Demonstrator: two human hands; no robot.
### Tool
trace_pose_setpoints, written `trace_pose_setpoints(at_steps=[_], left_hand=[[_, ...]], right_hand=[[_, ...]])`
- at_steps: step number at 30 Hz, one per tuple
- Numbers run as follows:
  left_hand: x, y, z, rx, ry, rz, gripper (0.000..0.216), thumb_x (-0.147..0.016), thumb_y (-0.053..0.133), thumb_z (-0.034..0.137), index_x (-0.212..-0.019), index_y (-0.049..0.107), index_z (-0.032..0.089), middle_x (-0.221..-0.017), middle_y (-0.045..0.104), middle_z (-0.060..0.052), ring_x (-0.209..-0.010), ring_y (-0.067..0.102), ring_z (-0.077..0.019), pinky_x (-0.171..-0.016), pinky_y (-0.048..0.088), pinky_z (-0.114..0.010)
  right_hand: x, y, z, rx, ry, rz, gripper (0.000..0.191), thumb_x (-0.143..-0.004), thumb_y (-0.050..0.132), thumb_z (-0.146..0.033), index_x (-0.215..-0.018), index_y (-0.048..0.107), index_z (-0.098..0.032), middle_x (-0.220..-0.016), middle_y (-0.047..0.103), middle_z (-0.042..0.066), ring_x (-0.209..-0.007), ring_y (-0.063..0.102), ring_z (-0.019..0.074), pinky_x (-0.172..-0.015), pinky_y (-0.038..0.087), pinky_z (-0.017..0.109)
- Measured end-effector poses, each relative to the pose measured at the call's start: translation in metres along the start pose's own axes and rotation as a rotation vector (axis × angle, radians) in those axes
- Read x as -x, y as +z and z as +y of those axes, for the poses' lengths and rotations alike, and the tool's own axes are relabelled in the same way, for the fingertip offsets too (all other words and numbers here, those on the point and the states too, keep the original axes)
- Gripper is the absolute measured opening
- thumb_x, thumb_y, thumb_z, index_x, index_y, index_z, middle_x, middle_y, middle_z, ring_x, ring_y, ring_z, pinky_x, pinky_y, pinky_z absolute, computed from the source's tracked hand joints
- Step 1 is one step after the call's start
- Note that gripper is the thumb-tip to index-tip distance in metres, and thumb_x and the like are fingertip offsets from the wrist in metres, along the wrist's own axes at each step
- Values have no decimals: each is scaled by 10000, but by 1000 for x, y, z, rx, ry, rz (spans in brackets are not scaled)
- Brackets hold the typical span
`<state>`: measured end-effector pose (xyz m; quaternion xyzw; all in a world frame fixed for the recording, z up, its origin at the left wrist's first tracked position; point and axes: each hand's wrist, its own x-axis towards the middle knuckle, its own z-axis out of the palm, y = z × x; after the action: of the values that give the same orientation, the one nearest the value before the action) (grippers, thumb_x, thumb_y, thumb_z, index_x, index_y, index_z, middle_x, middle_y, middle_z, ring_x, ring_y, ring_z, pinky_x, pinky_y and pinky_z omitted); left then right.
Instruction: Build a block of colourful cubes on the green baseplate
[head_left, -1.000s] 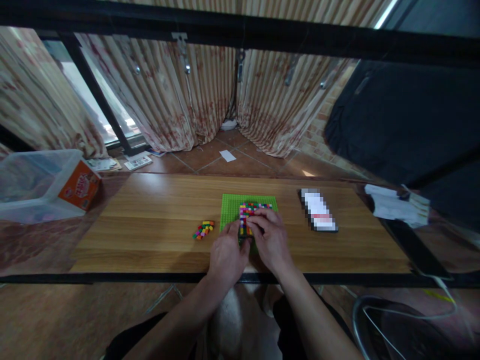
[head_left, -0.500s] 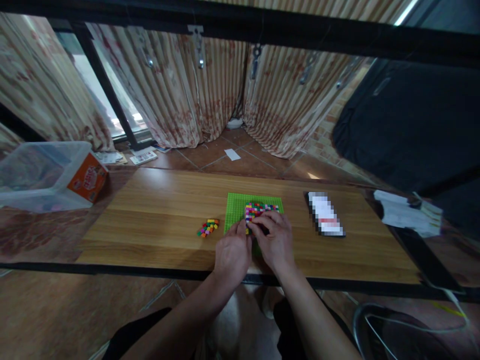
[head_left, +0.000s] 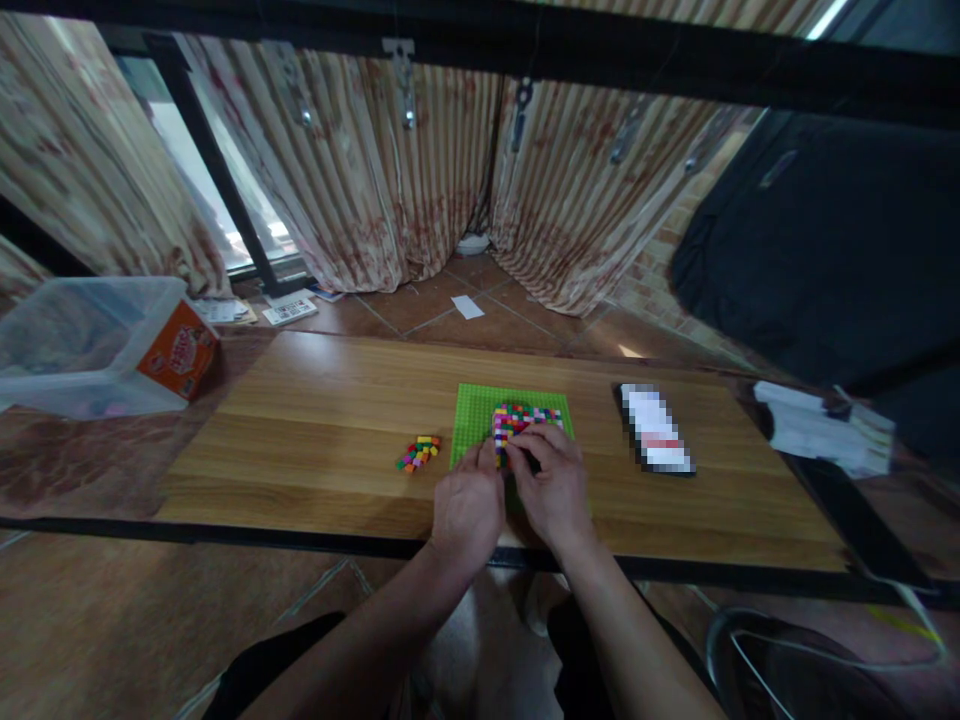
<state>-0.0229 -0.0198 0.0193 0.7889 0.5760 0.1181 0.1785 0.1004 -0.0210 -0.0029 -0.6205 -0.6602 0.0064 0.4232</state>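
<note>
On the wooden table lies a green studded baseplate [head_left: 470, 412], partly hidden by both hands. Small multicoloured bricks [head_left: 519, 413] are set on it in a dense patch. My left hand [head_left: 469, 505] rests at the patch's near left side, its fingers bent and closed together; whatever is in them is hidden. My right hand [head_left: 553, 482] reaches over the near right part of the bricks, thumb and forefinger pinched at the patch's surface. Any brick between those fingertips is too small to make out. Left of the baseplate sits a loose pile of coloured bricks [head_left: 420, 453].
A phone with a blurred-out screen [head_left: 654, 430] lies to the right on the wooden table [head_left: 300, 440]. Beyond the right end are papers [head_left: 806, 420] and a dark flat device [head_left: 862, 525] with a white cable. At far left stands a clear plastic bin [head_left: 75, 340].
The view has shifted slightly. Both hands stay at the brick patch, and the right fingertips have barely moved. The loose pile looks the same.
</note>
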Motion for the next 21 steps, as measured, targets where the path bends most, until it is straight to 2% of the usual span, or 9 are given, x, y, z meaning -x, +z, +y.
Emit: trace_pose_setpoints(at_steps=[4,9,21], left_hand=[[0,2,-1,-20,17,9,395,-965,404,139,-1344,501,85,-1318,623,-170,-1214,602,-241,-983,515,-365],[-1,3,-2,-44,21,22,377,-958,427,136,-1322,523,123,-1299,638,-152,-1180,626,-225,-958,526,-336],[-2,5,-5,-46,32,19,393,-967,370,129,-1333,512,109,-1284,639,-162,-1142,642,-238,-922,537,-348]], right_hand=[[-1,-1,-2,-2,-29,-11,182,-931,566,-248,-835,718,-221,-929,679,43,-863,621,195,-792,440,358],[-2,-2,-1,14,-65,-19,186,-934,560,-227,-838,719,-228,-928,686,39,-856,624,191,-777,429,352],[-1,2,-5,27,-69,-16,242,-945,527,-204,-784,708,-215,-895,688,41,-809,620,184,-779,441,347]])
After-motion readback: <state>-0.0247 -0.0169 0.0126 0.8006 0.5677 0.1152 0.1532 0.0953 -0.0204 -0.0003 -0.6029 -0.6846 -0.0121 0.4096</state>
